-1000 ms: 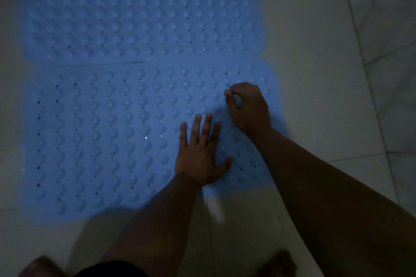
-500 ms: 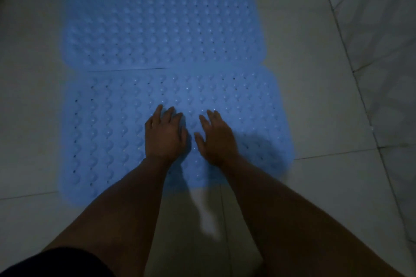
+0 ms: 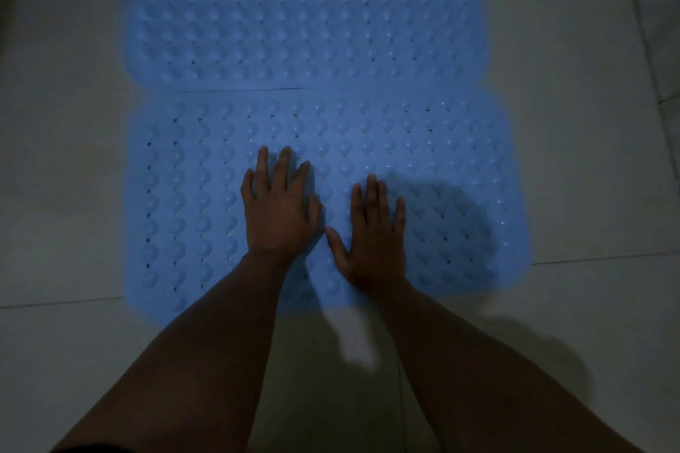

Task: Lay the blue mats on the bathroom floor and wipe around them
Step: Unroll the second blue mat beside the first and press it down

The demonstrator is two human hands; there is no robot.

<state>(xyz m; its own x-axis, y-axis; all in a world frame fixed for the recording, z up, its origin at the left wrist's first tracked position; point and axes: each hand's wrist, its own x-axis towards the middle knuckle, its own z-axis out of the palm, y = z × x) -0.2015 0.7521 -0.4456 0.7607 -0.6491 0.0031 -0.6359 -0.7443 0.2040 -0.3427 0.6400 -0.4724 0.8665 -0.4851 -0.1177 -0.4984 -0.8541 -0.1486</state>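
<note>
So both blue mats were down edge to edge; left hand and right hand pressed flat on the near one, wiping not started.

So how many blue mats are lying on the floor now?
2. The near mat lies under both flat hands, the left hand and the right hand. The far mat lies just beyond it, edges meeting; its top is cut off.

We see a dim, bluish head view, its corners darker still. Light falls from behind and left, so the right hand throws a broad soft shadow rightward across the near mat. The far mat looks soft and blurred. Small bumps catch faint glints.
</note>
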